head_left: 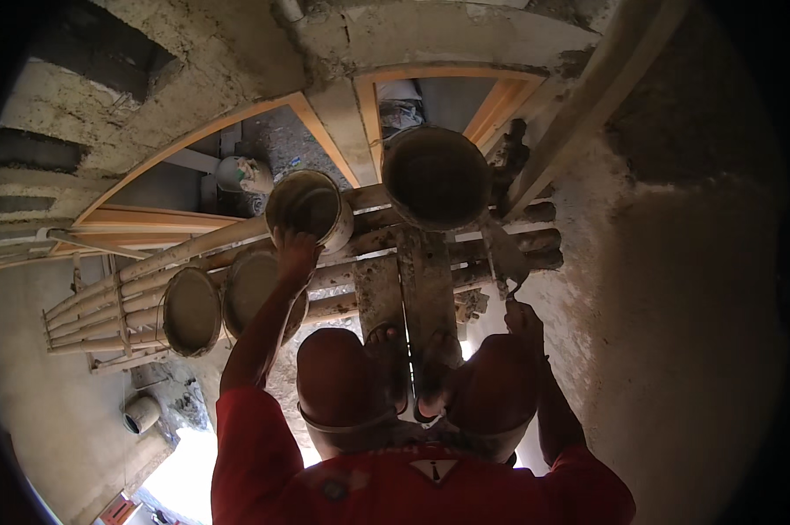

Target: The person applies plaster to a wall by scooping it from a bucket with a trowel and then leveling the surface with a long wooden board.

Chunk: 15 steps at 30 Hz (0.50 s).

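Observation:
My left hand (297, 251) is at the near rim of a light-coloured bucket (346, 226), its fingers hooked over the edge. My right hand (523, 318) is closed round the handle of a trowel, whose pointed blade (505, 251) extends away from me, beside the pole ends. Just left of that blade sits a wide dark round tub (437, 179); its contents are too dim to make out. Left of my forearm stand two more buckets, one (192, 312) with a thin wire handle and another (255, 293) partly behind my arm; both show a greyish surface inside.
I crouch barefoot on planks (424, 280) laid across a scaffold of round poles (548, 249). Orange-brown wooden frames (320, 140) line openings in the wall ahead. A slanting beam (587, 114) rises at the right, near a rough plastered wall (675, 332). Ground shows far below at left.

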Motion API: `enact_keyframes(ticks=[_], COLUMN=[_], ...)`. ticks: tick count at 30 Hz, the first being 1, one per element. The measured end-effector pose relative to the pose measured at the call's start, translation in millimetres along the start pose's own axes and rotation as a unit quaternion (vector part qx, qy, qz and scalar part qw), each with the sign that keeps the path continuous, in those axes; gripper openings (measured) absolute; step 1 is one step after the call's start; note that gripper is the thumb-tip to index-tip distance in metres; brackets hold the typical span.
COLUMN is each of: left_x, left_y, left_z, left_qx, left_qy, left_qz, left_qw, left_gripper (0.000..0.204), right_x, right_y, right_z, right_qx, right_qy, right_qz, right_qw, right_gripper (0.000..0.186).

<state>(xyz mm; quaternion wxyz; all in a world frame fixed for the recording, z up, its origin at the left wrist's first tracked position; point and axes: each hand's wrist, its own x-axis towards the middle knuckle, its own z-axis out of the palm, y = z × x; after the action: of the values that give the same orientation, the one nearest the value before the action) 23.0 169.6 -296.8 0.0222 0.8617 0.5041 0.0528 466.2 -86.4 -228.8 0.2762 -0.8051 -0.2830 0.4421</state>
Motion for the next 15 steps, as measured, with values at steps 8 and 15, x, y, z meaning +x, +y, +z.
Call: enact_keyframes(ticks=[8, 15], left_x=[48, 83], left_y=[18, 51], left_z=[-21, -124], left_qx=[-0.074, -0.122], left_qy=[-0.05, 0.028], left_qz=[0.024, 0.171], left_qw=[0.996, 0.977], left_gripper=[0.021, 0.034], right_x=[-15, -33], right_y=[35, 37], right_z=[18, 33], right_qx=[0.0, 0.013], right_qy=[0.027, 0.018], right_qz=[0.012, 0.015], right_qw=[1.0, 1.0], right_gripper=[0.041, 0.041])
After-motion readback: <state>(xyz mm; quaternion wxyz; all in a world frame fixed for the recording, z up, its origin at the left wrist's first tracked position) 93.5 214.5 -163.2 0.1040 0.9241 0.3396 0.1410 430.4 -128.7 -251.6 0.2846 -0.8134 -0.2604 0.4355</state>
